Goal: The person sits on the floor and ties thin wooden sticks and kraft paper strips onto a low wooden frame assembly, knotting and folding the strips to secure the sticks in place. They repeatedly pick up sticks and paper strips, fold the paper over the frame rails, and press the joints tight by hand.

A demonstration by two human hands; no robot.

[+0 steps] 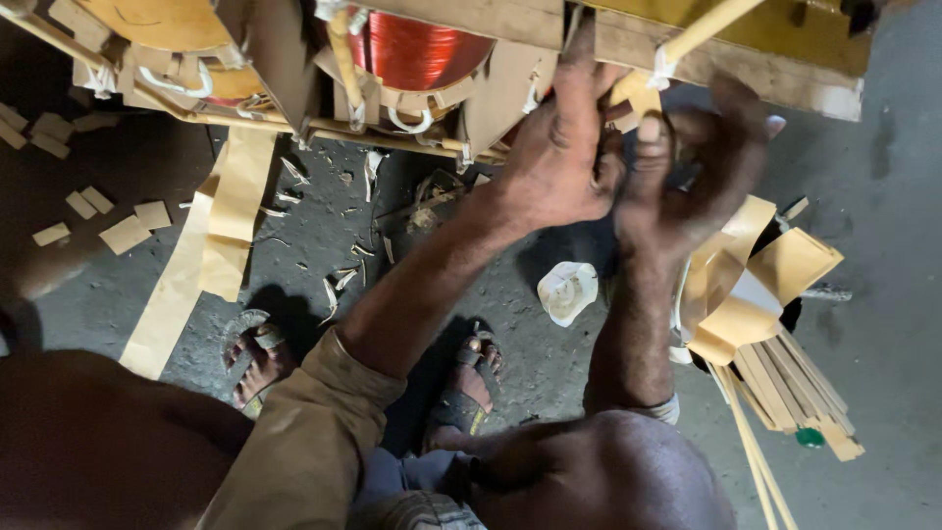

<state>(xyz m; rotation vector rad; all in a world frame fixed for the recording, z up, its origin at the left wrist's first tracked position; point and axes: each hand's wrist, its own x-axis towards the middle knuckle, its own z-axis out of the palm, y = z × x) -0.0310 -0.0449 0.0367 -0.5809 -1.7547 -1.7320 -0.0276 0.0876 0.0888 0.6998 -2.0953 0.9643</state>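
Several tan paper offcuts (126, 234) lie scattered at 9 o'clock on the dark concrete floor (883, 324), loose and flat. Just right of them a long paper strip (211, 255) hangs from the frame above and trails across the floor toward 7 o'clock. At 12 o'clock sits a copper coil (417, 49), red-orange wire wound tight, boxed in by pressboard plates (496, 93) and tied with white tape loops (412, 123); the tape looks there to hold the insulation in place. Paper shavings (343, 275) litter the floor under it. Sandalled feet at 6 and 7 o'clock, planted close under the work.

Left hand (559, 162), at 1 o'clock, is raised to the coil's lower edge, fingers curled and pinching at a small yellowish insulation piece (633, 96), held between both hands. Right hand (702, 172), touching the left, is motion-blurred; thumb up and fingers hooked around the same spot, but whether it truly grips I cannot tell. Both arms reach up, probably because the work sits above knee level.

White crumpled tape wad (567, 291) on the floor at 5 o'clock of the hands. At 3 to 4 o'clock, folded yellow paper sheets (760, 285) rest on a bundle of wooden sticks (800, 393), stacked within easy reach.
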